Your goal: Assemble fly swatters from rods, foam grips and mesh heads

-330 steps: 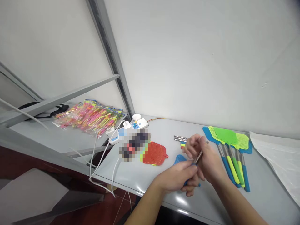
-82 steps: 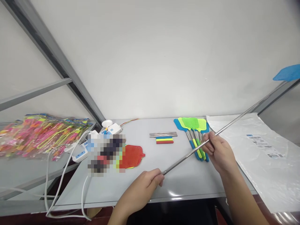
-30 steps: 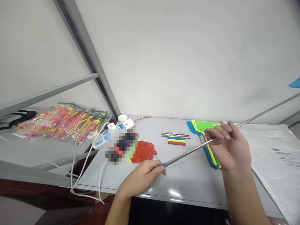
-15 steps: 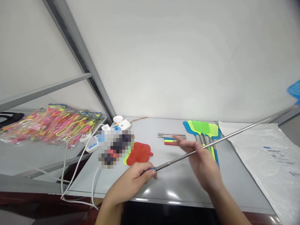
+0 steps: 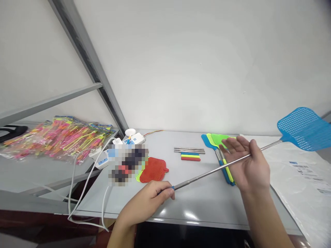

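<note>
My left hand (image 5: 151, 199) is wrapped round the blue grip of a telescopic fly swatter, low over the table's front edge. Its metal rod (image 5: 217, 169) slants up to the right and ends in a blue perforated head (image 5: 301, 127). My right hand (image 5: 249, 165) is palm up with fingers stretched out, the rod crossing the palm and passing behind the thumb. Behind this hand lie several fly swatters in blue and green (image 5: 218, 139), partly hidden. A red swatter head (image 5: 153, 169) rests over a yellow-green one beyond my left hand.
Several loose metal rods (image 5: 189, 150) and blue, yellow and red grips (image 5: 190, 159) lie mid-table. A white plastic bag (image 5: 292, 186) covers the right side. Power strips (image 5: 136, 138), white cables and a blurred patch are at left. Bagged colourful items (image 5: 64, 137) fill the shelf.
My right hand has moved right along the rod, its palm turning upward. The blue swatter head has come down and left into fuller view. My left hand stays on the grip.
</note>
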Demonstrator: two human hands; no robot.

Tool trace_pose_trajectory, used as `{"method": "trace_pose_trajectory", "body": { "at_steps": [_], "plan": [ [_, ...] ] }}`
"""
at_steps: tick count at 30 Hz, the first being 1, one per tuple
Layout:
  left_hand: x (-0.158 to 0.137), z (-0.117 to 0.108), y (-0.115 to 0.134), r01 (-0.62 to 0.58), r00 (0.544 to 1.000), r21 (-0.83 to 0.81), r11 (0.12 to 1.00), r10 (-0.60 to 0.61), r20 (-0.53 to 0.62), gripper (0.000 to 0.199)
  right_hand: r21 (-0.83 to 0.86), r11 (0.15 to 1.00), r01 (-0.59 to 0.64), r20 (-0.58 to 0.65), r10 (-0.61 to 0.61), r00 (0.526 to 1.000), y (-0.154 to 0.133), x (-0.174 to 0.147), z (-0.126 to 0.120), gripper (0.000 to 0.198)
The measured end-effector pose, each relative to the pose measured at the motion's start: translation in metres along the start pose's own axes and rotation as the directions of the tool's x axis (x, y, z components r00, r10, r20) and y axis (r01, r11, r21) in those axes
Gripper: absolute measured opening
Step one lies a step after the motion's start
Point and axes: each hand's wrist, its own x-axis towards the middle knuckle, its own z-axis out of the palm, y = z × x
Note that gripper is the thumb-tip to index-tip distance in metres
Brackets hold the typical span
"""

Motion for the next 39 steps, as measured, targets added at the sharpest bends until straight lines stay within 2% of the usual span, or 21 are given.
{"method": "trace_pose_trajectory", "body": {
  "at_steps": [2,4,6,8,10,13,15,18,21,24,28,31,35,39],
  "plan": [
    [0.004,0.010,0.006,-0.004,1.000,-0.027,1.000,0.004,0.008,0.041,-0.078,0.997,-0.028,0.130,0.038,0.991,0.017,-0.019,0.014,0.036],
    [0.008,0.018,0.011,-0.011,0.999,-0.086,0.996,0.014,0.043,0.042,-0.175,0.972,-0.154,0.313,0.203,0.928,0.037,-0.040,0.028,0.043],
    [0.009,0.022,0.012,-0.006,0.998,-0.139,0.990,0.015,0.067,0.042,-0.259,0.945,-0.202,0.391,0.294,0.872,0.050,-0.054,0.033,0.045],
    [0.007,0.019,0.008,0.004,0.998,-0.150,0.989,0.005,0.060,0.042,-0.285,0.935,-0.211,0.409,0.318,0.855,0.051,-0.054,0.028,0.048],
    [0.003,0.010,0.002,0.012,0.999,-0.139,0.990,-0.006,0.039,0.043,-0.207,0.954,-0.215,0.348,0.278,0.895,0.041,-0.042,0.015,0.049],
    [-0.002,-0.003,-0.007,0.012,1.000,-0.131,0.991,-0.011,0.011,0.045,0.002,0.989,-0.148,0.094,0.147,0.985,0.017,-0.014,-0.005,0.040],
    [-0.003,-0.007,-0.010,0.022,1.000,-0.120,0.993,-0.020,0.018,0.044,0.064,0.995,-0.082,-0.051,0.086,0.995,0.003,0.002,-0.012,0.034],
    [0.001,-0.004,-0.010,0.018,0.999,-0.111,0.994,-0.014,0.038,0.043,0.036,0.999,-0.003,-0.150,0.008,0.989,-0.001,0.008,-0.009,0.028],
    [0.008,0.007,-0.006,-0.017,0.999,-0.168,0.986,0.022,0.028,0.044,-0.016,1.000,0.011,-0.146,-0.013,0.989,0.014,-0.006,0.003,0.029],
    [0.013,0.018,-0.004,-0.013,0.999,-0.226,0.974,0.021,0.032,0.045,-0.042,0.993,-0.111,-0.075,0.108,0.991,0.030,-0.026,0.012,0.033],
    [0.014,0.022,-0.007,-0.004,0.999,-0.291,0.957,0.014,0.031,0.044,-0.064,0.981,-0.181,-0.068,0.176,0.982,0.031,-0.032,0.006,0.039],
    [0.016,0.022,-0.011,0.028,0.997,-0.394,0.919,0.003,0.078,0.042,-0.085,0.972,-0.218,-0.064,0.213,0.975,0.025,-0.027,-0.001,0.040],
    [0.023,0.029,-0.020,0.078,0.992,-0.559,0.825,-0.006,0.130,0.038,-0.106,0.975,-0.196,-0.076,0.189,0.979,0.022,-0.023,-0.001,0.039],
    [0.033,0.044,-0.019,0.066,0.990,-0.673,0.737,0.034,0.134,0.034,-0.167,0.977,-0.130,-0.067,0.121,0.990,0.029,-0.025,0.003,0.040]
  ]
}}
